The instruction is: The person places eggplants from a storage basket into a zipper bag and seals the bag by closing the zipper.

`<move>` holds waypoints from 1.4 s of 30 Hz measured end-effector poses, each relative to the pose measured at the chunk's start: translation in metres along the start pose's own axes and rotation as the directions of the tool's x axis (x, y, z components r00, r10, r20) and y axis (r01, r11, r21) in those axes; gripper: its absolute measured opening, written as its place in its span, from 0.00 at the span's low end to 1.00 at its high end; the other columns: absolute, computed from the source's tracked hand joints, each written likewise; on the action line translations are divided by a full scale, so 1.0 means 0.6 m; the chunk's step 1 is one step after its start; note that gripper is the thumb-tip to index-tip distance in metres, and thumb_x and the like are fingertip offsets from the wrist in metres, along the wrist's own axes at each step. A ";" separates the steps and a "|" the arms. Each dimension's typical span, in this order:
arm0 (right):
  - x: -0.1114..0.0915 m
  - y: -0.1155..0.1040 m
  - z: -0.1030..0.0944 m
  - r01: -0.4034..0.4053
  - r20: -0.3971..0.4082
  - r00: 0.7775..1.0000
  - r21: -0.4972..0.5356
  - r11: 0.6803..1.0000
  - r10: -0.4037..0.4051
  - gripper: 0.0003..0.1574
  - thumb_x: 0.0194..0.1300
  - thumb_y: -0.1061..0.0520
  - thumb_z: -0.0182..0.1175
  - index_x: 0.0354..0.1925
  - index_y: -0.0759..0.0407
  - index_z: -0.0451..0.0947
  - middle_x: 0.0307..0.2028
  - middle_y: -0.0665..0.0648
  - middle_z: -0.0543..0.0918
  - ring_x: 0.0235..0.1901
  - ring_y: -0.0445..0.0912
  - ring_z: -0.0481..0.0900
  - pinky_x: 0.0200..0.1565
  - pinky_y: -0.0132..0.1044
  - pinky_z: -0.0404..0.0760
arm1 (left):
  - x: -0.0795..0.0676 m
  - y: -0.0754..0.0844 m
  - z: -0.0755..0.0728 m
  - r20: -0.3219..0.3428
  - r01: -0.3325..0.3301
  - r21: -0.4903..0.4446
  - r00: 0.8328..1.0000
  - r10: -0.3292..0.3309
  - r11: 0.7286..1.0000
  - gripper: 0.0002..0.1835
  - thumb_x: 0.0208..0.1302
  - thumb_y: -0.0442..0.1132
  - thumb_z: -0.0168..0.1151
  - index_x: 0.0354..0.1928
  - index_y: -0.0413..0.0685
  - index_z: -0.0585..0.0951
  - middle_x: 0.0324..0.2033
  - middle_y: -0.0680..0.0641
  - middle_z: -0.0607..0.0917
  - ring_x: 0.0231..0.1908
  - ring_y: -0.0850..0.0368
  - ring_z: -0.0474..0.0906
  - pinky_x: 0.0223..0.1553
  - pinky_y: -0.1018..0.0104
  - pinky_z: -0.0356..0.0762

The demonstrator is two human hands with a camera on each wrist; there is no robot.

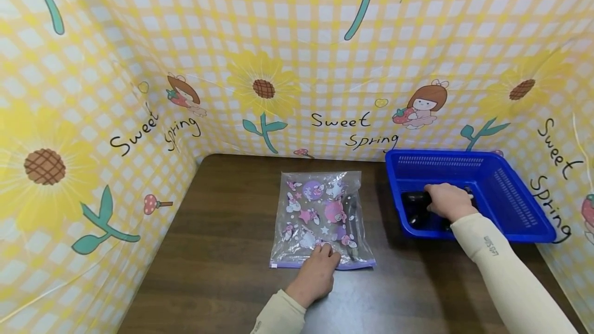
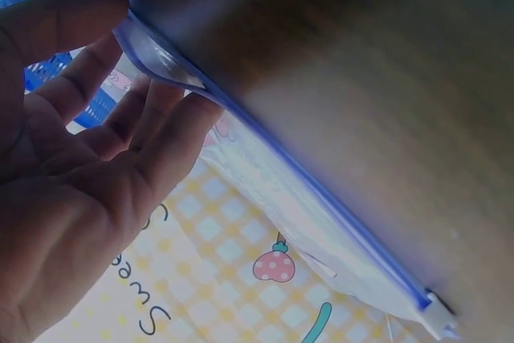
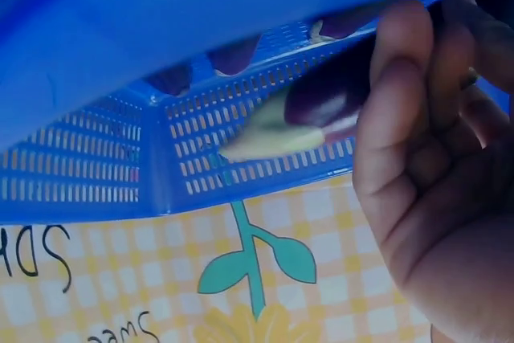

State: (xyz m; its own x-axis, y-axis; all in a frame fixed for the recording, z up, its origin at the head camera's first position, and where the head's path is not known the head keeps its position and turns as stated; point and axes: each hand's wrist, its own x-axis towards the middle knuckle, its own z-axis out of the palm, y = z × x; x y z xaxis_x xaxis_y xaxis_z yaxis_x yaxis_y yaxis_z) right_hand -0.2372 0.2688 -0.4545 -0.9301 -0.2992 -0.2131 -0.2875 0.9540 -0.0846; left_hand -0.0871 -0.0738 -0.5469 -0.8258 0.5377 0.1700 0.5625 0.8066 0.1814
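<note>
Brown table (image 1: 209, 241): right grip (image 1: 447, 201) holds eggplant (image 3: 329, 104) in basket (image 1: 508, 197)

Purple eggplant (image 3: 329, 102), blue basket (image 1: 445, 171)
Pale green tips the eggplant in the right fingers (image 3: 401, 38); pink stars dot the zip bag (image 1: 320, 210) at the left fingers (image 1: 327, 252).

Glossy purple eggplant (image 3: 328, 104), flat clear bag (image 1: 320, 210)

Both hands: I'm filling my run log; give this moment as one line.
right hand: grips eggplant in blue basket | left hand: touches purple edge of zip bag | zip bag: on table
</note>
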 end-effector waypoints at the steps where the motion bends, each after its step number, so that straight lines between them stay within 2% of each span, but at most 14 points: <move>1: 0.000 -0.001 -0.001 -0.007 -0.001 1.000 0.001 1.000 0.007 0.30 0.53 0.57 0.69 0.54 0.67 0.75 0.44 0.70 0.80 0.39 0.65 0.78 0.32 0.58 0.76 | -0.001 0.000 0.001 -0.004 0.001 -0.001 1.000 -0.001 1.000 0.16 0.45 0.32 0.64 0.40 0.47 0.77 0.34 0.48 0.72 0.34 0.53 0.68 0.24 0.66 0.71; 4: 0.001 -0.005 -0.002 -0.023 -0.028 0.999 -0.001 1.000 0.023 0.26 0.51 0.54 0.71 0.47 0.64 0.79 0.38 0.67 0.82 0.34 0.61 0.79 0.28 0.56 0.76 | -0.001 -0.001 0.004 -0.014 0.013 -0.014 1.000 -0.013 1.000 0.17 0.44 0.32 0.65 0.40 0.47 0.76 0.34 0.48 0.72 0.35 0.52 0.69 0.25 0.65 0.71; 7: 0.000 -0.010 -0.004 -0.045 -0.066 0.997 -0.015 0.999 0.044 0.26 0.50 0.51 0.71 0.44 0.64 0.80 0.35 0.68 0.78 0.34 0.62 0.76 0.28 0.56 0.74 | 0.000 -0.001 0.006 -0.030 0.023 -0.025 0.999 -0.024 0.999 0.18 0.43 0.32 0.65 0.40 0.47 0.76 0.34 0.48 0.73 0.35 0.52 0.69 0.23 0.64 0.71; 10: -0.001 -0.014 -0.003 -0.058 -0.092 0.994 -0.047 0.997 0.054 0.29 0.51 0.50 0.70 0.47 0.67 0.78 0.37 0.71 0.73 0.36 0.66 0.72 0.31 0.60 0.72 | 0.000 -0.001 0.007 -0.045 0.027 -0.030 0.999 -0.028 0.999 0.17 0.42 0.31 0.65 0.39 0.47 0.76 0.33 0.48 0.73 0.34 0.52 0.70 0.22 0.64 0.71; 12: -0.001 -0.017 -0.004 -0.065 -0.095 0.994 -0.064 0.996 0.059 0.33 0.52 0.52 0.69 0.52 0.69 0.74 0.36 0.72 0.74 0.35 0.66 0.73 0.29 0.59 0.73 | 0.000 -0.002 0.007 -0.050 0.027 -0.033 0.998 -0.029 0.999 0.17 0.42 0.31 0.65 0.38 0.47 0.76 0.33 0.48 0.73 0.33 0.52 0.70 0.21 0.64 0.71; 16: -0.007 -0.021 -0.007 -0.061 -0.109 0.993 -0.079 0.995 0.052 0.34 0.55 0.56 0.67 0.55 0.73 0.70 0.30 0.68 0.79 0.24 0.58 0.78 0.19 0.51 0.74 | 0.000 -0.001 0.006 -0.043 0.029 -0.040 0.999 -0.031 0.999 0.17 0.42 0.31 0.65 0.38 0.47 0.76 0.33 0.48 0.73 0.33 0.52 0.70 0.21 0.65 0.70; 21: -0.015 -0.021 -0.009 -0.054 -0.150 0.988 -0.058 0.997 0.045 0.33 0.57 0.57 0.66 0.55 0.73 0.67 0.27 0.67 0.79 0.20 0.54 0.76 0.16 0.48 0.72 | 0.000 -0.002 0.003 -0.013 0.035 -0.044 0.999 -0.035 0.998 0.17 0.44 0.30 0.64 0.40 0.48 0.76 0.34 0.48 0.73 0.34 0.53 0.70 0.23 0.65 0.71; 25: -0.015 -0.018 -0.006 -0.064 -0.144 0.988 -0.027 0.998 0.059 0.34 0.58 0.56 0.65 0.56 0.73 0.65 0.26 0.65 0.79 0.18 0.52 0.75 0.16 0.48 0.72 | 0.000 -0.003 0.000 0.007 0.025 -0.041 1.000 -0.025 0.999 0.18 0.45 0.29 0.63 0.41 0.48 0.76 0.34 0.48 0.73 0.34 0.53 0.69 0.24 0.65 0.71; 30: -0.020 -0.015 -0.004 -0.070 -0.168 0.984 -0.009 0.998 0.067 0.35 0.59 0.55 0.64 0.56 0.74 0.63 0.24 0.65 0.78 0.17 0.51 0.74 0.17 0.49 0.72 | 0.001 -0.003 0.001 -0.014 0.005 -0.015 1.000 -0.005 1.000 0.16 0.47 0.28 0.63 0.40 0.48 0.75 0.33 0.48 0.73 0.32 0.54 0.69 0.23 0.66 0.70; 36: -0.032 -0.019 -0.006 -0.068 -0.203 0.977 0.019 0.997 0.071 0.29 0.60 0.54 0.62 0.50 0.73 0.64 0.19 0.62 0.74 0.14 0.51 0.71 0.14 0.46 0.69 | 0.001 -0.003 0.009 -0.047 0.005 0.013 0.999 -0.004 1.000 0.15 0.48 0.27 0.62 0.40 0.48 0.76 0.33 0.48 0.73 0.32 0.53 0.70 0.22 0.66 0.71; 42: -0.046 -0.028 -0.013 -0.089 -0.189 0.977 0.052 0.995 0.097 0.28 0.61 0.52 0.60 0.49 0.72 0.64 0.18 0.60 0.73 0.13 0.50 0.70 0.14 0.45 0.67 | 0.002 -0.003 0.009 -0.050 0.005 0.025 0.999 -0.004 1.000 0.15 0.49 0.26 0.62 0.39 0.48 0.76 0.33 0.49 0.74 0.32 0.54 0.70 0.22 0.66 0.71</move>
State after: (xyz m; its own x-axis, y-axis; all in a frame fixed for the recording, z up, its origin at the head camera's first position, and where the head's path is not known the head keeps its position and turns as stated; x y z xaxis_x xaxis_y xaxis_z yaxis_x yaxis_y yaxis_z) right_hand -0.2084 0.2612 -0.4398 -0.9799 -0.1967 -0.0322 -0.1918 0.9746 -0.1155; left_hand -0.0893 -0.0736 -0.5521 -0.8251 0.5215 0.2173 0.5570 0.8153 0.1583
